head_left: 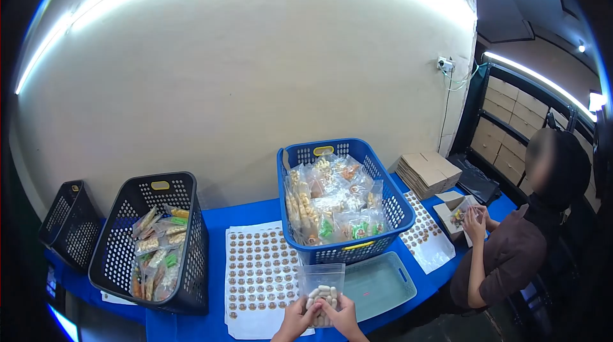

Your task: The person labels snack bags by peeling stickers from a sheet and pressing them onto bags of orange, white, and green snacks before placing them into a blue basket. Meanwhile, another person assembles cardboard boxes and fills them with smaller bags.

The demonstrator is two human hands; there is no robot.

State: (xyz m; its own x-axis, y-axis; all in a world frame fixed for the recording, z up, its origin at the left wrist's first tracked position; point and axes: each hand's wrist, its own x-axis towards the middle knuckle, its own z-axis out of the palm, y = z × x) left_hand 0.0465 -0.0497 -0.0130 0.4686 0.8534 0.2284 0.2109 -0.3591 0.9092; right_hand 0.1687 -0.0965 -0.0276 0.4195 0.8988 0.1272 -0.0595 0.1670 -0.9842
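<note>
A clear plastic bag (322,281) with several pale oblong pieces inside stands upright at the bottom middle of the view. My left hand (297,318) grips its lower left side. My right hand (343,313) grips its lower right side, fingers curled against the bag. Both hands are over a white sheet of round brown stickers (258,265) lying on the blue table (217,217). Just behind the bag sits a blue basket (377,166) filled with packed snack bags.
A black basket (159,201) with several snack bags stands on the left, and another black basket (67,214) further left. A pale lid (383,284) lies right of my hands. Another sticker sheet (424,236), flat cardboard boxes (428,173) and a seated person (517,246) holding a small box are at the right.
</note>
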